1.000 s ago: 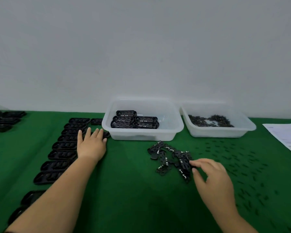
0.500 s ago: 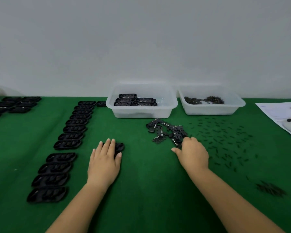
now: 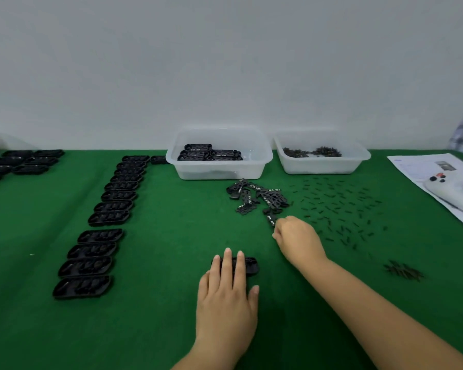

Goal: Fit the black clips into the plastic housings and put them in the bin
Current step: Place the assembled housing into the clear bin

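- A black housing is pressed flat to the green cloth by the left hand, near the middle of the table; straight fingers lie across its left part, and its right end is left uncovered.
- The fingers of the right hand are curled around a clip, which is pinched at its near end just beside the near edge of the clip pile.
- A column of housings is laid out on the left, from the near left up toward the far edge, with one gap partway along it.
- More housings are grouped at the far left, cut off by the frame edge.
- A clear bin is set at the far side against the wall, with a few finished housings stacked inside.
- A second bin is placed just right of the first, with small dark parts in it.
- Small black pieces are scattered over the cloth right of the pile, and a small heap lies nearer on the right.
- A paper sheet with a white controller on it lies at the right edge.
- Open cloth is left between the column and the left hand, and along the near edge on the left.
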